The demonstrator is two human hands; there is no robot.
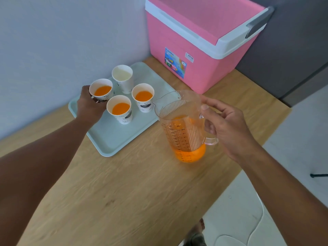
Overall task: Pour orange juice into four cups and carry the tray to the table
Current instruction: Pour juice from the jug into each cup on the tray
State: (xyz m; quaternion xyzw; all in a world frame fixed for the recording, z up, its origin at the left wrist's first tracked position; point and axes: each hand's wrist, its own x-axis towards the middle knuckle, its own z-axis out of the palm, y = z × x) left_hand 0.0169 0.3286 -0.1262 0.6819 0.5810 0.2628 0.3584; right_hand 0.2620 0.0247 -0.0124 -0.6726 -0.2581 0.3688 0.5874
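Note:
A pale green tray (110,139) lies on the wooden counter and carries four white paper cups. Orange juice shows in the left cup (101,89), the front cup (120,108) and the right cup (143,95). No juice shows in the back cup (122,75). My left hand (89,103) wraps around the left cup. A clear measuring jug (184,132), partly full of orange juice, stands upright to the right of the tray. My right hand (227,128) grips its handle.
A pink cooler box (198,50) with a white rim and grey handle stands behind the tray, against the wall corner. The wooden counter (124,192) ends at the right, with pale floor below. A white wall runs along the left.

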